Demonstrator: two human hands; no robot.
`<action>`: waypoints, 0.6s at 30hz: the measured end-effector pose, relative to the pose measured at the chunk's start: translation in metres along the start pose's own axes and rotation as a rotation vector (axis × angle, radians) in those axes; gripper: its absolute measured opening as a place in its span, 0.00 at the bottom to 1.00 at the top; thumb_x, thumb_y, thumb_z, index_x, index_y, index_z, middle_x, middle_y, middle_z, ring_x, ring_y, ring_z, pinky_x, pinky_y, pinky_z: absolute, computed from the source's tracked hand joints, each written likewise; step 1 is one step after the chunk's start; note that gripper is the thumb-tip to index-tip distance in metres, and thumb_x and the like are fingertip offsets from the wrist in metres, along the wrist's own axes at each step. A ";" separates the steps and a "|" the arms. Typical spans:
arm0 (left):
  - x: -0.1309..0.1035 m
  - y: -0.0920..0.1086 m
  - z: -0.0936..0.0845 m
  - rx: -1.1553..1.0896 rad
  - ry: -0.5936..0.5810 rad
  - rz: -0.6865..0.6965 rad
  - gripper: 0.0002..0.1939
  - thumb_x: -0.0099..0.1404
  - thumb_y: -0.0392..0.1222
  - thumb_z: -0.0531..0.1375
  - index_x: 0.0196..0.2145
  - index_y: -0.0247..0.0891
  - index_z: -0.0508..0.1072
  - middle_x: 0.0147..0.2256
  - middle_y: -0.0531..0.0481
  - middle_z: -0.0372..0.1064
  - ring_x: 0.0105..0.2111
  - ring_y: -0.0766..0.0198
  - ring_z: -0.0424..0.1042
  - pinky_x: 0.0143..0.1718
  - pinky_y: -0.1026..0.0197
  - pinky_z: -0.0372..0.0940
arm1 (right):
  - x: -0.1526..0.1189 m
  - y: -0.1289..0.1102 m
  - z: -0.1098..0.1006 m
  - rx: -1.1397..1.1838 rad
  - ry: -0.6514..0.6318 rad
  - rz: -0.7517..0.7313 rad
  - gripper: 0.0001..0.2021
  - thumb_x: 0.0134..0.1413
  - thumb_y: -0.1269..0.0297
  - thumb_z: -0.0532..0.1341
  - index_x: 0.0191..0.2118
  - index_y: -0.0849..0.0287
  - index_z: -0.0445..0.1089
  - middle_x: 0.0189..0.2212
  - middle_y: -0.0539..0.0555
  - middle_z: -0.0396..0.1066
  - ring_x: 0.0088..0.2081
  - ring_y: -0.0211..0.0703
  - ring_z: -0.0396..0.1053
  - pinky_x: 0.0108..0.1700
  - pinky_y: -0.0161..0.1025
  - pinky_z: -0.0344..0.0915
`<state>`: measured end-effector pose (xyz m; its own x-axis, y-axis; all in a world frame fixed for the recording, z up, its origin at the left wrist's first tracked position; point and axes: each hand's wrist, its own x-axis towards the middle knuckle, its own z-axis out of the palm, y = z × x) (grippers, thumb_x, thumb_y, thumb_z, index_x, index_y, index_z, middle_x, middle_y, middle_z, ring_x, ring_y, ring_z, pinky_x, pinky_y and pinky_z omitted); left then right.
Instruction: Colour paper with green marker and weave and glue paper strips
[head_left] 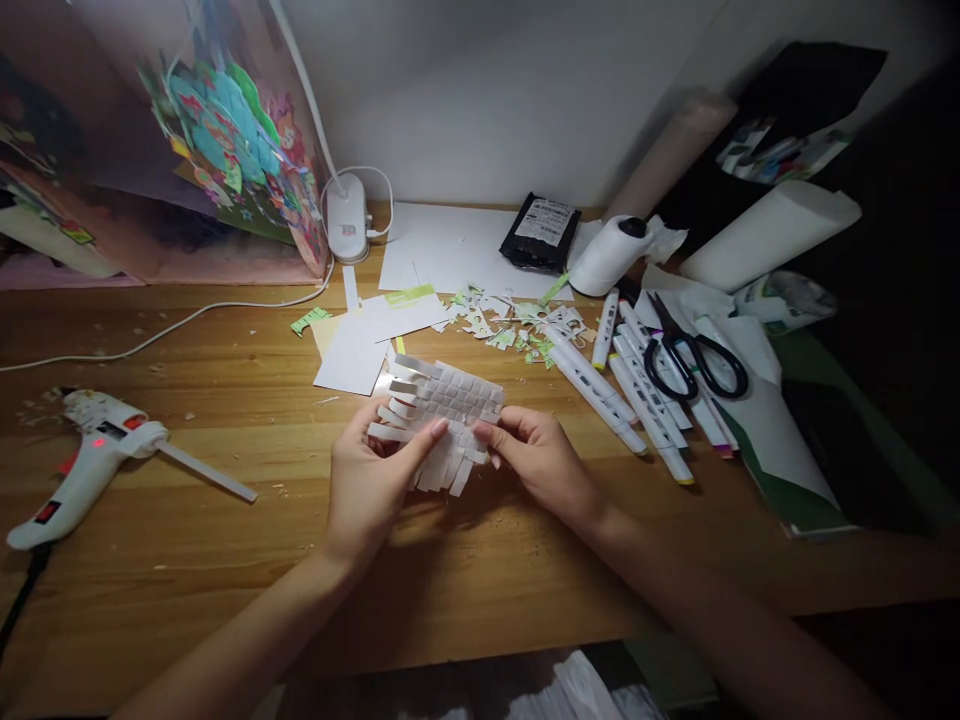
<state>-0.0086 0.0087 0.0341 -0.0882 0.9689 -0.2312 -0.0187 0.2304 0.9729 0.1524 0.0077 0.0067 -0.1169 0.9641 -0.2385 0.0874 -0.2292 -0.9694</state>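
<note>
Woven mat of thin white paper strips [454, 393], frame centre, pinched by left hand [369, 480] at its lower left and right hand [541, 455] at its right edge. We'd grip lightly, nudging each strip snug without creasing loose ends.

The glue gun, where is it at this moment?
In the head view, the glue gun lies on the wooden table, left of the left hand.

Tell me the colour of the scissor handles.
The scissor handles are black, seen best in the head view, at the right.
</note>
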 end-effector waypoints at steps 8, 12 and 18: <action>0.005 0.001 -0.001 -0.009 -0.010 -0.034 0.17 0.50 0.45 0.68 0.35 0.34 0.72 0.31 0.49 0.74 0.27 0.63 0.72 0.30 0.64 0.69 | 0.003 -0.003 -0.007 0.006 -0.123 0.005 0.15 0.54 0.56 0.57 0.22 0.59 0.66 0.18 0.49 0.66 0.21 0.33 0.61 0.26 0.33 0.59; 0.009 0.002 -0.007 -0.032 0.032 -0.024 0.18 0.49 0.46 0.68 0.35 0.33 0.72 0.31 0.48 0.74 0.26 0.63 0.72 0.27 0.63 0.70 | 0.011 0.001 -0.019 0.009 -0.015 0.011 0.11 0.53 0.60 0.57 0.35 0.61 0.72 0.25 0.52 0.73 0.24 0.35 0.66 0.27 0.35 0.63; 0.009 0.004 -0.010 -0.057 0.024 -0.031 0.17 0.50 0.45 0.68 0.34 0.34 0.71 0.31 0.49 0.74 0.25 0.63 0.72 0.27 0.63 0.70 | 0.017 -0.003 -0.032 -0.037 0.171 -0.235 0.09 0.50 0.66 0.61 0.40 0.57 0.73 0.46 0.55 0.72 0.47 0.42 0.68 0.51 0.41 0.63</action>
<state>-0.0190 0.0176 0.0358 -0.1104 0.9589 -0.2613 -0.0781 0.2537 0.9641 0.1816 0.0286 0.0075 0.0303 0.9995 0.0088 0.1138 0.0053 -0.9935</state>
